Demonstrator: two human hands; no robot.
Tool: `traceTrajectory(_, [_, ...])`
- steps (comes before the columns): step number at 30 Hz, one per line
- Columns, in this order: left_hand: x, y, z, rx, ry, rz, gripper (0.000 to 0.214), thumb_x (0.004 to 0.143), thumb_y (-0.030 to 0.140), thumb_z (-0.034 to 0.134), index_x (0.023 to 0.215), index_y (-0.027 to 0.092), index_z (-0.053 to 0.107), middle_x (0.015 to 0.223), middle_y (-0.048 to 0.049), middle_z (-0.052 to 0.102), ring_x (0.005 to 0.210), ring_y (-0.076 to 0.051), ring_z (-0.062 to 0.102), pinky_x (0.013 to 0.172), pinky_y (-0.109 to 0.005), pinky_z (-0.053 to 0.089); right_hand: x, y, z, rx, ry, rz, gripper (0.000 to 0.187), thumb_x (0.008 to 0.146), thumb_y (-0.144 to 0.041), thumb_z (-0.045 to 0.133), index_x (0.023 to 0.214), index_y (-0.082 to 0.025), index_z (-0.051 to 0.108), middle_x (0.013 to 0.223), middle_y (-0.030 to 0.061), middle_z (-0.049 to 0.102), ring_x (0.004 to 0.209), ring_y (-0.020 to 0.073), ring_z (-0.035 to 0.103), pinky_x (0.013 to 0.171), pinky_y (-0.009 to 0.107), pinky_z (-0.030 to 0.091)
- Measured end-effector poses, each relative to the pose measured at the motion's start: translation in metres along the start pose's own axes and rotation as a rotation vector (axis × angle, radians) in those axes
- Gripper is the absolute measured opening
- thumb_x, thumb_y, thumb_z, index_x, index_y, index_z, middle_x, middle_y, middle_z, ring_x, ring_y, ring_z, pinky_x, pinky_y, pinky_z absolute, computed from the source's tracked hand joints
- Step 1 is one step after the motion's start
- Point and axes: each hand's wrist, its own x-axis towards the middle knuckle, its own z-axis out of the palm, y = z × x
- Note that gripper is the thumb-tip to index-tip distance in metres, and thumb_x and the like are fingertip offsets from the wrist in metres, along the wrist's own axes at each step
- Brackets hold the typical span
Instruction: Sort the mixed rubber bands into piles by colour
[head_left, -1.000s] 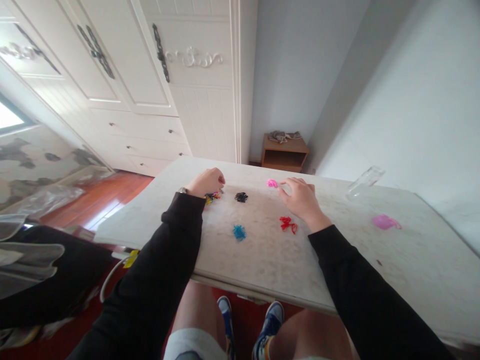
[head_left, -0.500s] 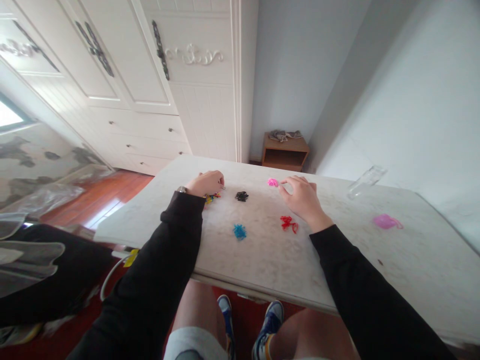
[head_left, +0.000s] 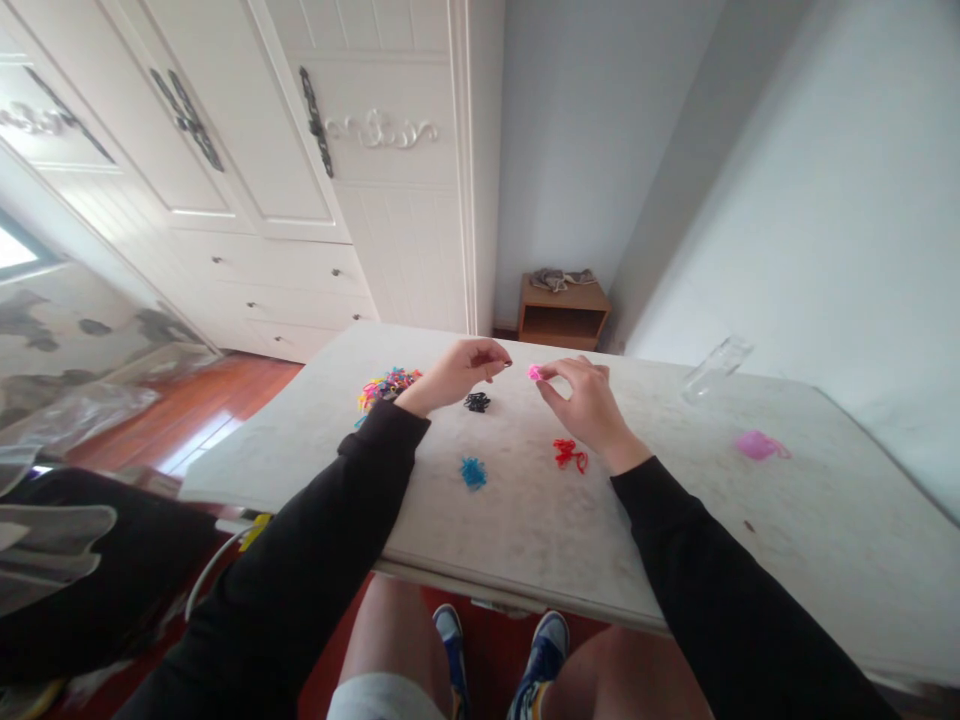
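A tiny dark bit (head_left: pixel 508 363) is pinched at the fingertips of the left hand (head_left: pixel 470 374), which is mostly curled. The right hand (head_left: pixel 589 397) is half curled, with thumb and fingers brought right up to a bright pink clump of small stringy bits (head_left: pixel 534 372); whether any of it is gripped can't really be told. A small black pile of loops (head_left: pixel 477 402) is seen just below the left hand, and a multicoloured heap of little bands (head_left: pixel 386 386) is partly hidden by the left wrist. Nearer the front edge, a blue stringy pile (head_left: pixel 473 473) and a red stringy pile (head_left: pixel 570 456) are set between the forearms. Off right, a clear cylindrical jar (head_left: pixel 712 374) and a soft pink pouch (head_left: pixel 757 445) are seen on the whitish table (head_left: pixel 525 530).
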Motion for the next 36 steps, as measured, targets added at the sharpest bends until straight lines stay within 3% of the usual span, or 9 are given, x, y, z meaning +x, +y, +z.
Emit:
traceTrajectory(3, [-0.001, 0.003, 0.02, -0.138, -0.077, 0.011, 0.025, 0.084, 0.038, 0.073, 0.09, 0.014, 0.067, 0.075, -0.0006, 0.063, 0.068, -0.01, 0.057, 0.065, -0.023, 0.048, -0.001, -0.004, 0.002, 0.092, 0.018, -0.107, 0.014, 0.095, -0.031, 0.067, 0.106, -0.022, 0.072, 0.104, 0.0062, 0.078, 0.102, 0.0257, 0.069, 0.094, 0.041, 0.042])
traceTrajectory(6, [-0.002, 0.001, 0.027, -0.191, -0.112, 0.011, 0.03, 0.084, 0.041, 0.076, 0.09, 0.014, 0.065, 0.073, -0.0003, 0.062, 0.066, -0.01, 0.057, 0.062, -0.022, 0.045, -0.002, -0.004, 0.005, 0.178, 0.056, -0.166, 0.016, 0.094, -0.029, 0.069, 0.109, -0.022, 0.071, 0.102, 0.006, 0.077, 0.096, 0.0241, 0.07, 0.089, 0.039, 0.047])
traceTrajectory(11, [-0.003, -0.003, 0.029, -0.178, -0.113, 0.012, 0.031, 0.086, 0.042, 0.076, 0.092, 0.014, 0.064, 0.073, -0.0006, 0.063, 0.066, -0.01, 0.057, 0.06, -0.022, 0.044, -0.001, -0.004, 0.005, 0.238, 0.091, -0.209, 0.005, 0.095, -0.024, 0.067, 0.096, -0.023, 0.072, 0.09, 0.004, 0.075, 0.088, 0.0219, 0.069, 0.082, 0.035, 0.052])
traceTrajectory(19, [-0.004, -0.006, 0.031, -0.258, -0.098, 0.036, 0.04, 0.079, 0.034, 0.084, 0.104, 0.016, 0.06, 0.077, 0.0011, 0.065, 0.072, -0.011, 0.065, 0.068, -0.023, 0.051, -0.001, -0.011, 0.002, 0.256, 0.086, -0.181, 0.011, 0.087, -0.012, 0.066, 0.081, -0.02, 0.066, 0.083, 0.0035, 0.071, 0.081, 0.0198, 0.067, 0.075, 0.032, 0.051])
traceTrajectory(25, [-0.005, -0.003, 0.028, -0.225, -0.071, 0.044, 0.037, 0.076, 0.025, 0.085, 0.101, 0.015, 0.061, 0.077, 0.002, 0.064, 0.071, -0.009, 0.065, 0.069, -0.024, 0.052, -0.003, -0.011, 0.006, 0.328, 0.031, -0.123, 0.015, 0.086, -0.011, 0.065, 0.097, -0.021, 0.07, 0.088, 0.0027, 0.074, 0.078, 0.0175, 0.068, 0.076, 0.03, 0.053])
traceTrajectory(32, [-0.005, -0.001, 0.028, -0.192, -0.078, 0.043, 0.031, 0.077, 0.027, 0.084, 0.095, 0.014, 0.064, 0.086, -0.0042, 0.071, 0.079, -0.013, 0.069, 0.072, -0.026, 0.055, -0.002, -0.009, 0.007, 0.26, 0.046, -0.171, 0.012, 0.087, -0.011, 0.065, 0.082, -0.022, 0.07, 0.082, 0.0023, 0.073, 0.076, 0.0184, 0.067, 0.077, 0.032, 0.052])
traceTrajectory(36, [-0.005, 0.0, 0.027, -0.161, -0.057, 0.038, 0.029, 0.075, 0.027, 0.085, 0.093, 0.014, 0.066, 0.078, -0.0026, 0.071, 0.073, -0.011, 0.068, 0.071, -0.025, 0.054, -0.003, -0.01, 0.008, 0.242, 0.066, -0.143, 0.011, 0.088, -0.013, 0.065, 0.081, -0.022, 0.069, 0.082, 0.0023, 0.073, 0.075, 0.0181, 0.068, 0.076, 0.032, 0.052])
